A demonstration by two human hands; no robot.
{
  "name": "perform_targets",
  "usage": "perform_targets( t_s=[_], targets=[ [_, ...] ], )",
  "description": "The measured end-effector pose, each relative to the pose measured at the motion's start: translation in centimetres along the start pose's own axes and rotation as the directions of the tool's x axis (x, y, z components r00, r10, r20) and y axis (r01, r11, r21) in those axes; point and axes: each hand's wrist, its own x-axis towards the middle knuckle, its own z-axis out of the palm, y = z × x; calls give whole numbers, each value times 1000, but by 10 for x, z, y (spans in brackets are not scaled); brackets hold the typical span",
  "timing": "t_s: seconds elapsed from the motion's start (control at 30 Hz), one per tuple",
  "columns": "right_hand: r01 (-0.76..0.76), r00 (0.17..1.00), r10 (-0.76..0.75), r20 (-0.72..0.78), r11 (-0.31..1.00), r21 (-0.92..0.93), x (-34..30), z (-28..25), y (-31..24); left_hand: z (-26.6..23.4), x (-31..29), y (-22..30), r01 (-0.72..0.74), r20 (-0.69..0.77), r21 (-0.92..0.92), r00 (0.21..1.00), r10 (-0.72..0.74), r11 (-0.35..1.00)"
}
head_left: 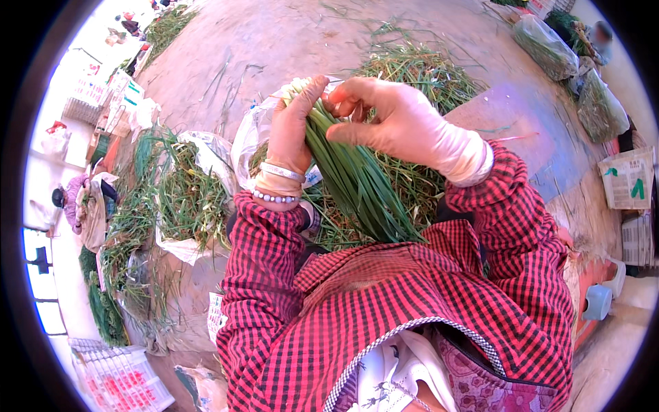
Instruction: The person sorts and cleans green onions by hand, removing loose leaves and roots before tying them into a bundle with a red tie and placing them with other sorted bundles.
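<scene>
My left hand (pixel 294 130), in a thin pale glove with bracelets at the wrist, is closed round a bunch of garlic chives (pixel 357 182). Their white ends poke out above its fingers, and the long green leaves hang down toward my lap. Close against the bunch on its right is my right hand (pixel 395 120), gloved too. Its fingers are bent and its thumb stands apart from them, reaching over the upper leaves; I see nothing held in it. Part of the bunch near the white ends is hidden by my hands.
Loose greens lie in a heap (pixel 419 75) beyond my hands and in another pile (pixel 182 185) at the left. A white plastic bag (pixel 250 141) sits beside my left wrist. Filled clear bags (pixel 546 48) and a crate (pixel 628 178) stand along the right; a person (pixel 72 199) is far left.
</scene>
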Motion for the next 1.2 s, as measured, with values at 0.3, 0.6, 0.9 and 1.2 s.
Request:
perform_targets(
  t_s=[0.3, 0.6, 0.9, 1.2],
  targets=[
    [-181, 970, 99, 221, 903, 389, 14, 0, 25, -1, 0, 15, -65, 97, 163, 994, 50, 984],
    [324, 912, -386, -141, 886, -331, 19, -27, 13, 1, -2, 33, -191, 376, 350, 925, 49, 917],
    [-53, 954, 2, -300, 986, -160, 14, -64, 47, -30, -9, 54, -273, 181, 551, 961, 207, 789],
    [-5, 950, -28, 312, 995, 103, -51, 79, 51, -93, -8, 81, -194, 467, -528, 746, 474, 826]
  ],
)
